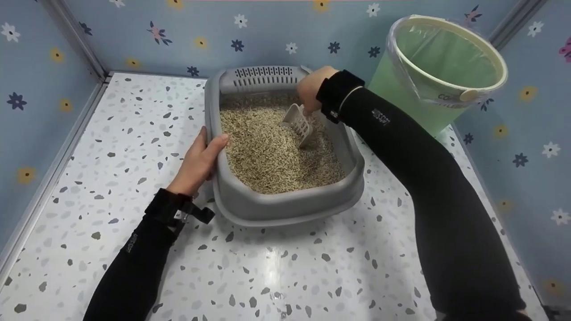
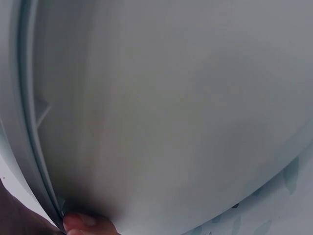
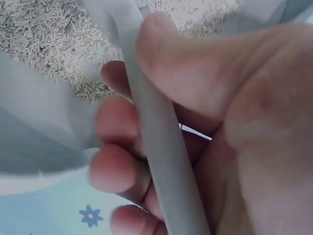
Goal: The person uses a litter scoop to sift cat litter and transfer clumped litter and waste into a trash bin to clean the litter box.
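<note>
A grey litter box (image 1: 285,207) holds pale pellet cat litter (image 1: 263,147), with a darker, lower patch along its right side. My left hand (image 1: 198,158) grips the box's left rim, thumb over the top; in the left wrist view fingertips (image 2: 88,223) show under the rim against the outer wall. In my right hand (image 1: 314,89) is a light slotted litter scoop (image 1: 299,122), its blade tilted down into the litter right of the middle. The right wrist view shows the thumb and curled fingers around the scoop's handle (image 3: 166,152).
A green bin (image 1: 401,93) with a clear liner stands right of the box, behind my right forearm. Blue flowered wall panels (image 1: 267,35) close in the back and sides. Around the box lies a white speckled floor (image 1: 134,133).
</note>
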Demonstrator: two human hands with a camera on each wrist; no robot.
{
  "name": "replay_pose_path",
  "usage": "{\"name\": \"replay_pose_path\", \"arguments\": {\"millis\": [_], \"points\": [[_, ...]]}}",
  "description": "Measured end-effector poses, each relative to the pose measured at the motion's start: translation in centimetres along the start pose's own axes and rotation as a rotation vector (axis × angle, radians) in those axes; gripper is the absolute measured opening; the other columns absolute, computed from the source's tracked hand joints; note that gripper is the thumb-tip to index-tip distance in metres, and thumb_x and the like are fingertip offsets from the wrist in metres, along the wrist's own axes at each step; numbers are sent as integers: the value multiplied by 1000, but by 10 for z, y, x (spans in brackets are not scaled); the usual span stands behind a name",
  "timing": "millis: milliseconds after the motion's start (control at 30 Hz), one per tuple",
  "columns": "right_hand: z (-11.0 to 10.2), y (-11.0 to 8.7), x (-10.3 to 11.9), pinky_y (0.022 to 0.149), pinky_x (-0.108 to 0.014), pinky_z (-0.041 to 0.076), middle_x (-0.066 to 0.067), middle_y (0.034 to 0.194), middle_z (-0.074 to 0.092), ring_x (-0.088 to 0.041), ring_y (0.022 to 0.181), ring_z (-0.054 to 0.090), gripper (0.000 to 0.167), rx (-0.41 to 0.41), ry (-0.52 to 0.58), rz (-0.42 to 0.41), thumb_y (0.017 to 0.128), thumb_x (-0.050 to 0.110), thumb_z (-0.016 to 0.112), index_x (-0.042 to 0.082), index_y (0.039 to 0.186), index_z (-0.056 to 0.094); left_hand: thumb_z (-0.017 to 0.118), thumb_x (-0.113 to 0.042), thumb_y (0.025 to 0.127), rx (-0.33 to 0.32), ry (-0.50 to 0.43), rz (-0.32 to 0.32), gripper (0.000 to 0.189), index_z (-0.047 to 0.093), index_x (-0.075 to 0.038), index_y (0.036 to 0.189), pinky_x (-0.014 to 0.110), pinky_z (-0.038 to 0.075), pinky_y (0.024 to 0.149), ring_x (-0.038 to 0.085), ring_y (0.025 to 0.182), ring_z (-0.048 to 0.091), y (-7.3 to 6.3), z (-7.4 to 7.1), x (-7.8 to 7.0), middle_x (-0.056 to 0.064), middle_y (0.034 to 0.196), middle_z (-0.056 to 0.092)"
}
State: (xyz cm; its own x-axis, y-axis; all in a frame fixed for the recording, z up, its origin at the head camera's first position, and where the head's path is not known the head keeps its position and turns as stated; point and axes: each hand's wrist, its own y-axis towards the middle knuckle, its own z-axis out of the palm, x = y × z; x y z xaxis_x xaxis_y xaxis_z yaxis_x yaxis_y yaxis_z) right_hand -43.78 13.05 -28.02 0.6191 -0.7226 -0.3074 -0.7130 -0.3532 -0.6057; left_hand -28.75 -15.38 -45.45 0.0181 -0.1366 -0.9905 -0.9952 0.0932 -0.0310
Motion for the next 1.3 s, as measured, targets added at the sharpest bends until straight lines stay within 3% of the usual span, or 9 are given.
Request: {"name": "replay_pose_path", "arguments": {"millis": [167, 400, 467, 600, 700, 800, 933, 1167, 1300], "points": [[3, 9, -4, 78, -42, 52, -2, 101, 71, -20, 82, 58, 39, 2, -17, -47, 113, 43, 59, 10, 108, 79, 62, -66, 107, -5, -2, -5, 103, 13, -14, 181, 25, 43, 49, 10, 59, 45, 0, -2, 0, 4, 89, 49], [25, 30, 6, 95, -46, 55, -14, 124, 72, -26, 97, 63, 45, 8, 174, -121, 118, 41, 54, 3, 132, 75, 61, -67, 107, -6, 10, 4, 98, 20, -14, 179, 26, 44, 50, 13, 65, 48, -2, -4, 0, 12, 99, 51], [31, 37, 13, 93, -44, 52, -13, 116, 69, -26, 95, 61, 44, 19, 183, -125, 120, 40, 53, 2, 129, 72, 61, -67, 107, -1, 13, 1, 101, 16, -14, 180, 26, 44, 50, 11, 64, 47, -1, -4, -1, 14, 109, 55], [39, 54, 28, 84, -39, 43, -4, 100, 56, -20, 86, 50, 40, 39, 198, -130, 121, 41, 48, 6, 125, 67, 61, -66, 106, -2, -15, -14, 105, 8, -14, 181, 25, 41, 50, 8, 59, 42, -1, -2, -1, 15, 109, 53], [43, 64, 35, 79, -38, 36, -2, 90, 44, -19, 78, 40, 37, 37, 235, -133, 121, 42, 46, 9, 113, 62, 61, -66, 106, -11, -28, -8, 102, 15, -12, 180, 24, 37, 48, 9, 57, 38, -1, 0, 0, 11, 98, 49], [47, 71, 39, 75, -37, 34, -1, 85, 41, -18, 72, 36, 35, 12, 261, -140, 121, 40, 48, 12, 101, 55, 61, -65, 107, -17, -26, 7, 96, 24, -12, 177, 25, 39, 50, 11, 62, 43, -1, 2, 2, 10, 101, 50], [53, 79, 44, 71, -34, 35, 0, 80, 43, -16, 67, 36, 36, -21, 307, -174, 120, 37, 49, 15, 93, 51, 60, -65, 107, -14, -13, 4, 96, 22, -14, 178, 26, 42, 56, 13, 70, 47, -2, 2, 4, 11, 106, 50], [60, 81, 53, 77, -36, 36, -4, 90, 49, -21, 78, 43, 31, -65, 397, -245, 121, 34, 48, 10, 104, 58, 59, -65, 108, -11, -20, 9, 95, 20, -16, 179, 27, 43, 58, 18, 76, 53, -3, 1, 4, 14, 113, 52], [61, 78, 57, 85, -39, 42, -8, 101, 57, -24, 89, 50, 33, -98, 450, -270, 121, 35, 50, 6, 113, 64, 60, -64, 107, -6, -23, 11, 96, 19, -17, 179, 26, 41, 53, 15, 68, 48, -3, 1, 2, 12, 106, 51]]}}
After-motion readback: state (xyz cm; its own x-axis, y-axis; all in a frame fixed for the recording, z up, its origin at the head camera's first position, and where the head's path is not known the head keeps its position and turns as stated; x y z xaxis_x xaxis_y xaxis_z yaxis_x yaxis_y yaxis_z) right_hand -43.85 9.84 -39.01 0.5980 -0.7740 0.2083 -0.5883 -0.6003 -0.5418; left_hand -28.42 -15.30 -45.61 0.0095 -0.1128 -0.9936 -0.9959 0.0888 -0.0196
